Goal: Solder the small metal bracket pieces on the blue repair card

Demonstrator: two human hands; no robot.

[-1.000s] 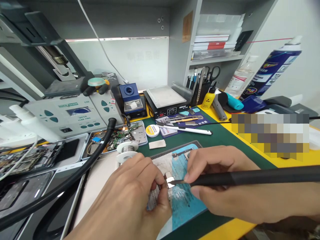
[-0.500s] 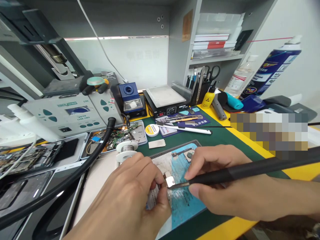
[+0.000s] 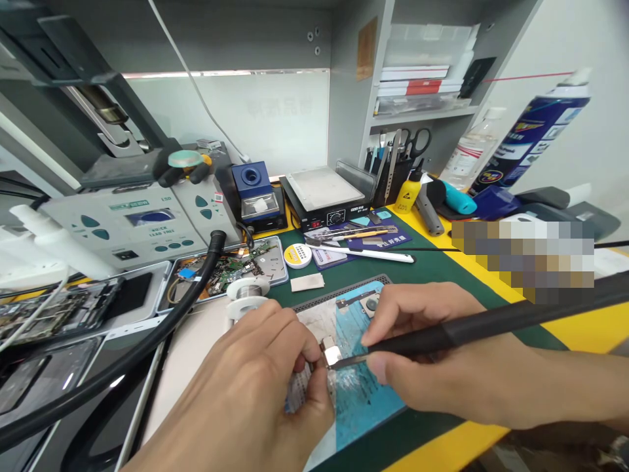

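Note:
Between the thumb and fingers of my left hand (image 3: 268,387) is a small shiny metal part (image 3: 333,354), pinched at its left side. My right hand (image 3: 432,354) grips a black-handled tool (image 3: 422,342) like a pen. The tool's thin metal tip meets the lower right edge of the part, or lies right beside it. Both hands are over a blue and white work pad (image 3: 363,406), whose surface looks scuffed. A small square piece (image 3: 371,304) lies near the pad's top edge. My left fingers hide the far side of the part.
Behind the hands are a solder spool (image 3: 246,295), a round yellow-white tin (image 3: 297,256), a white brush (image 3: 373,253) and a heating plate (image 3: 327,196). A black hose (image 3: 196,278) curves along the left, over phone parts. A yellow bottle (image 3: 409,193) stands at the back right.
The view has shifted slightly. The right hand's tool lies at a slightly steeper slant, its tip still at the metal part. The left hand keeps its pinch.

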